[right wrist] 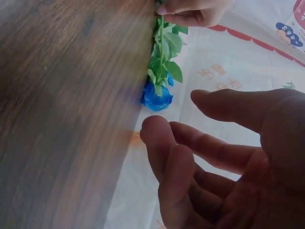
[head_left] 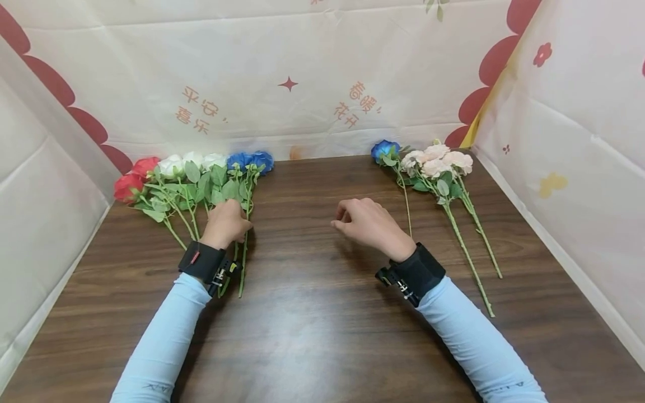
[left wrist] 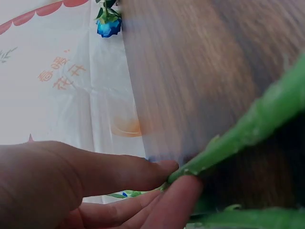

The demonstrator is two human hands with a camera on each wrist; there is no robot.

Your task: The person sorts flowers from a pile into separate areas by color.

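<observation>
At the left of the table, my left hand (head_left: 225,225) pinches the green stem (left wrist: 233,138) of a blue rose (head_left: 262,161) between thumb and fingertip, plain in the left wrist view. That rose lies at the right end of a row, beside another blue rose (head_left: 238,160). A second stem (left wrist: 252,218) runs just below the pinched one. My right hand (head_left: 372,226) hovers over the middle right of the table, fingers loosely bent and holding nothing. Nearest to it lies a single blue rose (head_left: 384,150) with a thin stem, partly hidden behind the wrist.
White roses (head_left: 171,166) and red roses (head_left: 129,186) continue the row leftward, blooms toward the back edge. Pale pink flowers (head_left: 437,162) on long stems lie at the right. The brown wooden table (head_left: 302,324) is bordered by printed white cloth (head_left: 287,45) at the back and sides.
</observation>
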